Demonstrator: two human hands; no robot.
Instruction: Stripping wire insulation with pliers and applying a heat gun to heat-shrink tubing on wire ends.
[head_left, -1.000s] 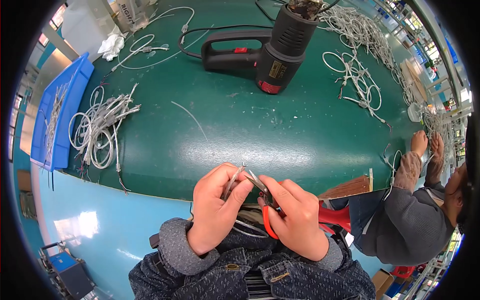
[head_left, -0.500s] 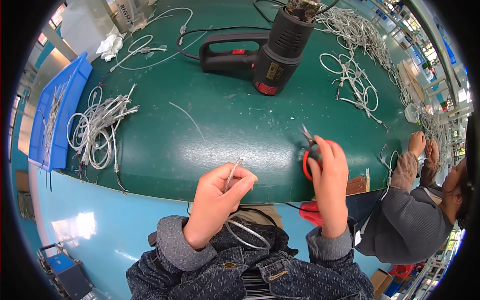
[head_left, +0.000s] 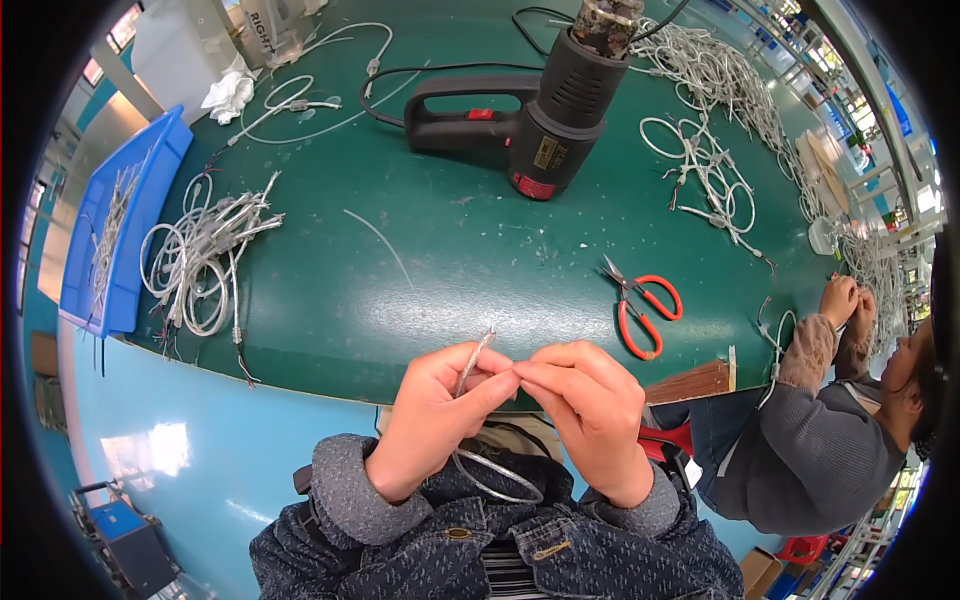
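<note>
Between the thumb and fingers of my left hand (head_left: 435, 410) is a silvery, clear-jacketed cable (head_left: 472, 366), its stripped tip pointing up and away. The rest of that cable loops down in front of my jacket. My right hand (head_left: 590, 405) is closed in a pinch, its fingertips meeting my left thumb and fingertips; whatever it pinches is too small to make out. Red-handled scissors (head_left: 640, 310) lie on the green table (head_left: 460, 250) just beyond my right hand, blades slightly parted and pointing away.
A black heat gun (head_left: 560, 120) stands at the far middle. Bundled cables (head_left: 205, 250) lie at left beside a blue tray (head_left: 150, 200). Loose cables (head_left: 705, 170) and a big cable heap (head_left: 715, 75) are at right. A co-worker (head_left: 830, 430) sits at the right edge.
My right hand has put down the scissors on the table and moved left to meet my left hand's fingertips. My left hand keeps hold of the cable.
</note>
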